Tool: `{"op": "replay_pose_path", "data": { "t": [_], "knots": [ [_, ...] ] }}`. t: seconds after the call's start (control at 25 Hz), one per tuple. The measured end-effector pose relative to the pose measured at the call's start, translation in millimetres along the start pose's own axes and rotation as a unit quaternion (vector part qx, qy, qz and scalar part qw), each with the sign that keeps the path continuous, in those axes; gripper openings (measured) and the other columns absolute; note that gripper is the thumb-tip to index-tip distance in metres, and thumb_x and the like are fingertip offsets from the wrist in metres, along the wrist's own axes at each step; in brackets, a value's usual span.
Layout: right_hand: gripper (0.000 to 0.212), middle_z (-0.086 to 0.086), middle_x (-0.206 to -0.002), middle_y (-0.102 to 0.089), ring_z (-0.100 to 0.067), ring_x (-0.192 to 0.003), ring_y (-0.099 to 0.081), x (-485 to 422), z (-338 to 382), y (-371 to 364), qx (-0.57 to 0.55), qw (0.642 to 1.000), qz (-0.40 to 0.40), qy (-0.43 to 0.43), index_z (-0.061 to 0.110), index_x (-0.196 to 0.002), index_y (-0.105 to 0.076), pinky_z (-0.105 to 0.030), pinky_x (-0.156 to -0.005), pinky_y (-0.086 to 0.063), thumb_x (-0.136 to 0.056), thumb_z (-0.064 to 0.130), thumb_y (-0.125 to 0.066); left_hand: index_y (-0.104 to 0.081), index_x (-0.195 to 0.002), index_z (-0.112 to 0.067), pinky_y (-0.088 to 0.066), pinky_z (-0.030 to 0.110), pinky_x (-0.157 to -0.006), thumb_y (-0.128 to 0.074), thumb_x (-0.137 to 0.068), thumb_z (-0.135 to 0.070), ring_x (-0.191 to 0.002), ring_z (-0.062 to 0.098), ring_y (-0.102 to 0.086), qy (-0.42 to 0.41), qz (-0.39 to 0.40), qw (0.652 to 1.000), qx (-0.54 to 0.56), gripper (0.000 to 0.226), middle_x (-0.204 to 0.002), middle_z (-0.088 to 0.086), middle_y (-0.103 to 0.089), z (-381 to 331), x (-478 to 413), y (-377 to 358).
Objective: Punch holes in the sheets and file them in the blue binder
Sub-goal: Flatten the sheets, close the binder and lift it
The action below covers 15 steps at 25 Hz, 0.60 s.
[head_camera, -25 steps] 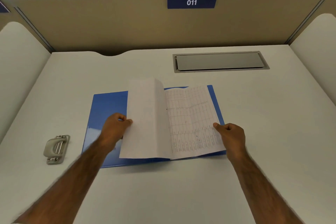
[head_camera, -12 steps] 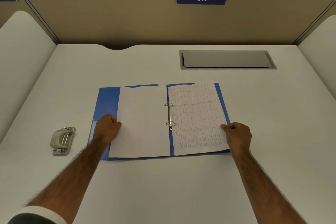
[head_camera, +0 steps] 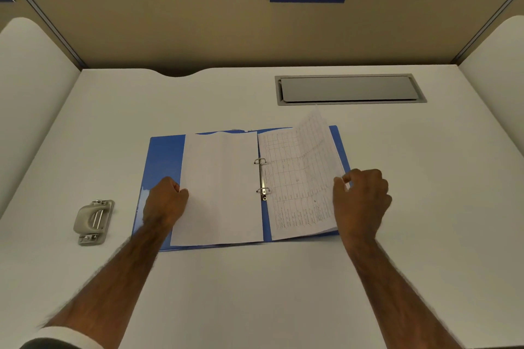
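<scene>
Head view, stock on the counter [head_camera: 255, 292]. Blue binder [head_camera: 163, 156]: one, laid open flat at centre, with two metal rings [head_camera: 262, 176] at the spine. Blank-faced sheet [head_camera: 224, 187]: one, laid on the left cover, its left edge pinched by the left hand [head_camera: 164, 202], fingers curled. Printed sheet [head_camera: 297, 178]: one, raised off the right side, its right edge pinched by the right hand [head_camera: 361, 201]. More are stacked beneath; their number cannot be told. Paper is judged light, limp and easily torn at the holes, and is best taken by a free edge. Hole punch [head_camera: 93, 221]: one, well left of the binder, untouched.
</scene>
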State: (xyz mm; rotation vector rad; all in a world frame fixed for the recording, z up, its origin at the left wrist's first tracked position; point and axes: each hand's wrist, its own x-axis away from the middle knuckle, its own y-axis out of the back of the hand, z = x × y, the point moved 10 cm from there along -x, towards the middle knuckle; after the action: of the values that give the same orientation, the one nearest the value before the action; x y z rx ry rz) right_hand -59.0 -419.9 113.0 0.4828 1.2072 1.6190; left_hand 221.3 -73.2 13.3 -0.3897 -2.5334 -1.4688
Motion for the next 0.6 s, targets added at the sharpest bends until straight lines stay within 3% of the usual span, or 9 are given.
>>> {"op": "replay_pose_path", "data": {
  "t": [0.08, 0.12, 0.2, 0.28, 0.4, 0.52, 0.6],
  "knots": [
    [0.014, -0.002, -0.086, -0.055, -0.019, -0.078, -0.054, 11.3, 38.4, 14.3, -0.044, 0.998, 0.007, 0.039, 0.016, -0.083, -0.056, -0.037, -0.067, -0.050, -0.089, 0.028, -0.063, -0.052, -0.099, -0.010, -0.047, 0.037, -0.068, -0.059, -0.093, -0.024, -0.081, 0.026, -0.057, -0.007, -0.019, 1.000, -0.018, 0.017, -0.096, 0.013, -0.059, -4.0, 5.7, 4.2],
    [0.016, 0.001, -0.084, -0.054, -0.017, -0.075, -0.055, 18.5, 58.5, 17.2, -0.088, 0.994, 0.026, 0.053, 0.017, -0.082, -0.053, -0.033, -0.064, -0.050, -0.089, 0.028, -0.062, -0.053, -0.112, -0.010, -0.049, 0.041, -0.075, -0.059, -0.093, -0.029, -0.093, 0.030, -0.059, -0.029, -0.052, 0.997, -0.040, 0.028, -0.108, 0.013, -0.058, -11.6, 9.2, 11.7],
    [0.017, 0.003, -0.081, -0.054, -0.013, -0.070, -0.056, 35.5, 99.0, 13.2, -0.154, 0.982, 0.074, 0.083, 0.019, -0.082, -0.049, -0.029, -0.060, -0.051, -0.091, 0.028, -0.060, -0.057, -0.118, -0.013, -0.050, 0.040, -0.079, -0.056, -0.094, -0.041, -0.098, 0.027, -0.060, -0.097, -0.088, 0.990, -0.043, 0.037, -0.113, 0.011, -0.061, -37.6, 16.4, 20.6],
    [0.016, 0.004, -0.079, -0.055, -0.013, -0.067, -0.056, 53.9, 139.2, 1.4, -0.174, 0.970, 0.111, 0.126, 0.020, -0.083, -0.048, -0.032, -0.059, -0.053, -0.092, 0.030, -0.057, -0.066, -0.101, -0.011, -0.048, 0.031, -0.070, -0.050, -0.094, -0.054, -0.086, 0.023, -0.064, -0.108, -0.020, 0.991, 0.079, 0.046, -0.099, 0.008, -0.068, -61.0, 17.9, 14.6],
    [0.012, 0.003, -0.082, -0.057, -0.014, -0.069, -0.057, 81.9, 187.7, -25.9, -0.163, 0.956, 0.157, 0.187, 0.021, -0.090, -0.051, -0.037, -0.062, -0.055, -0.094, 0.032, -0.051, -0.072, -0.094, -0.012, -0.055, 0.033, -0.063, -0.043, -0.084, -0.077, -0.077, 0.027, -0.070, -0.004, 0.141, 0.940, 0.311, 0.071, -0.087, 0.007, -0.074, -84.9, 25.4, -0.5],
    [0.015, 0.001, -0.089, -0.061, -0.015, -0.075, -0.059, 103.7, 210.4, -51.0, -0.169, 0.942, 0.201, 0.210, 0.019, -0.099, -0.055, -0.036, -0.069, -0.056, -0.097, 0.032, -0.048, -0.072, -0.099, -0.011, -0.056, 0.031, -0.059, -0.052, -0.079, -0.077, -0.077, 0.026, -0.071, 0.015, 0.183, 0.929, 0.320, 0.073, -0.088, 0.010, -0.073, -96.6, 25.0, -2.6],
    [0.017, -0.002, -0.093, -0.064, -0.016, -0.079, -0.060, 112.9, 215.8, -60.6, -0.176, 0.935, 0.207, 0.227, 0.016, -0.104, -0.057, -0.036, -0.072, -0.056, -0.097, 0.030, -0.049, -0.070, -0.101, -0.001, -0.057, 0.033, -0.058, -0.065, -0.084, -0.056, -0.083, 0.034, -0.070, 0.014, 0.165, 0.938, 0.304, 0.058, -0.093, 0.020, -0.071, -90.7, 15.5, -4.4]
  ]
}}
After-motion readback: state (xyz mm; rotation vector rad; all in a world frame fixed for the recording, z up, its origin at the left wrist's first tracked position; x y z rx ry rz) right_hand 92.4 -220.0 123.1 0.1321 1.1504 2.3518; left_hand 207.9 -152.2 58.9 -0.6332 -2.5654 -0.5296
